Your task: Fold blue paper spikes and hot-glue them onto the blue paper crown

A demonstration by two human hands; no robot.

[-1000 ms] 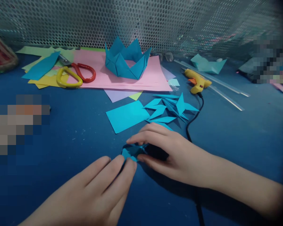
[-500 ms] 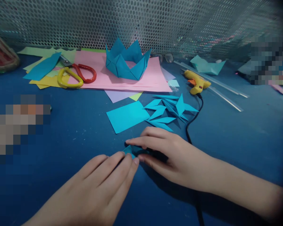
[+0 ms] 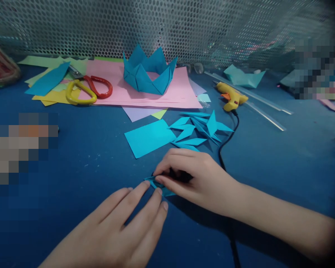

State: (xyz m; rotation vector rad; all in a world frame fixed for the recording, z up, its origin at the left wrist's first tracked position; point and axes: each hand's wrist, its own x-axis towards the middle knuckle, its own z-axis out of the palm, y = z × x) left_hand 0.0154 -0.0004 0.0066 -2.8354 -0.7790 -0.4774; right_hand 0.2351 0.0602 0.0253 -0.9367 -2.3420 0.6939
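A small piece of folded blue paper lies on the blue table in front of me, partly covered by my fingers. My right hand pinches its upper edge between thumb and fingertips. From the lower left my left hand reaches in, fingers stretched and slightly apart, with fingertips touching the paper's near side. Just beyond my hands is a flat blue paper rectangle. Several narrow folded blue pieces are piled at its right end.
A folded blue paper crown stands on pink sheets. Scissors with red and yellow handles lie left of it. At right are a yellow glue gun, its black cord and clear glue sticks. A mesh wall rises behind.
My right fingers have closed into a pinch on the paper and shifted slightly left. My left fingers have spread and eased back a little. The paper's fold shows more.
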